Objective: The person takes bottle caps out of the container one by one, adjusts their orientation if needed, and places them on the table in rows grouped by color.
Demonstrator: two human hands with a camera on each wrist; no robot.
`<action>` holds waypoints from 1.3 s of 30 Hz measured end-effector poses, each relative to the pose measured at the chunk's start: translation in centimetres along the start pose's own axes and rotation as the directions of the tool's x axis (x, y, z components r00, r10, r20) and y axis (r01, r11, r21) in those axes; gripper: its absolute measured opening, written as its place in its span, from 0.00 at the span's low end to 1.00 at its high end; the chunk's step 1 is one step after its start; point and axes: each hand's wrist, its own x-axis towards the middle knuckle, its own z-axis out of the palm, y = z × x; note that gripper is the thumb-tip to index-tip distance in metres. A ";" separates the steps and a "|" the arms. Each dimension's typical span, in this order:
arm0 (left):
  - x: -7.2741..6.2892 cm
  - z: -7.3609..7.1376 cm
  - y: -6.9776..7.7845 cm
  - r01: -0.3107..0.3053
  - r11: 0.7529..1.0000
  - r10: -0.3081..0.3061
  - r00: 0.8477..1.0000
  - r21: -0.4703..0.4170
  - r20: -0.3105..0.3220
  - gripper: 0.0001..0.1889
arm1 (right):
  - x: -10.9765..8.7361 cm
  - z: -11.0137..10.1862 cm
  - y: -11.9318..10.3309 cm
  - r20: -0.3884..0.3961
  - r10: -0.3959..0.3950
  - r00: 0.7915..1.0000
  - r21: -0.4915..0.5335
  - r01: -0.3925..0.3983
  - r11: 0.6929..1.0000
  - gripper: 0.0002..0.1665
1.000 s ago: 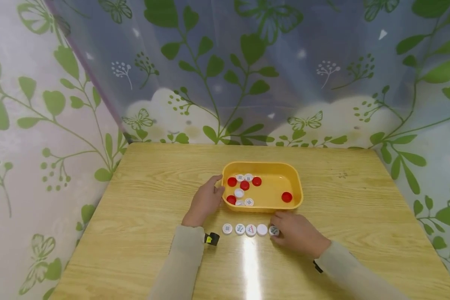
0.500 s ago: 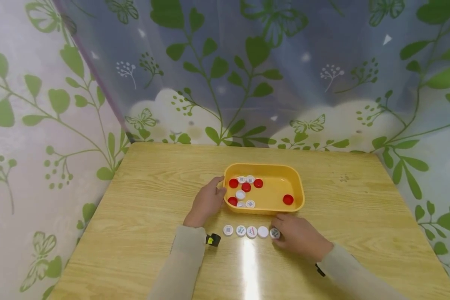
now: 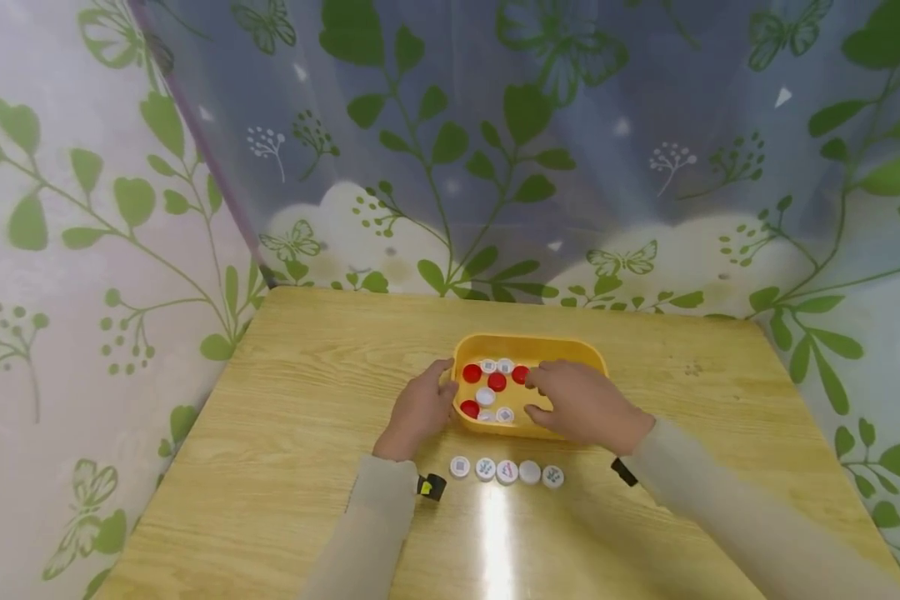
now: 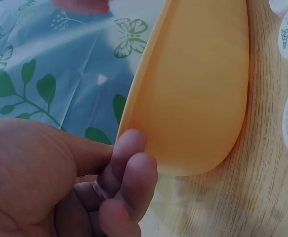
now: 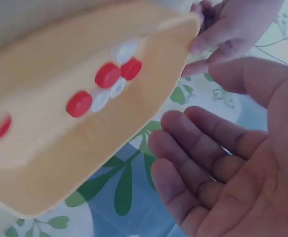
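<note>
A yellow plastic tray holds several red and white bottle caps, among them a red cap and a white cap. My left hand pinches the tray's left end at the rim; the left wrist view shows its thumb and fingertips against the edge. Over the right part of the tray hovers my right hand, fingers apart and relaxed, nothing held. A red cap lies just beyond its fingertips. In the right wrist view its palm faces the camera, beside the tray.
In front of the tray runs a row of several white caps, from a printed cap at left to another printed cap at right. The wooden table meets a leaf-patterned curtain behind and at both sides.
My right hand has let go of the rightmost white cap in the row and moved up over the tray. The left hand keeps its place at the tray's left end.
</note>
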 end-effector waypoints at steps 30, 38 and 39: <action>-0.2 -0.1 -0.5 -0.047 0.998 0.047 0.999 -0.050 0.009 0.26 | 13.6 5.8 -1.3 0.528 -0.043 0.848 -0.303 0.236 0.923 0.07; -0.3 -0.2 -0.4 -0.028 0.998 0.029 0.999 -0.061 0.021 0.26 | 12.7 4.6 0.5 0.560 -0.042 0.828 -0.116 0.129 0.985 0.05; -0.3 -0.2 -0.4 -0.024 0.998 0.025 1.000 -0.060 0.019 0.26 | 12.5 4.4 0.8 0.561 -0.040 0.827 -0.110 0.123 0.986 0.04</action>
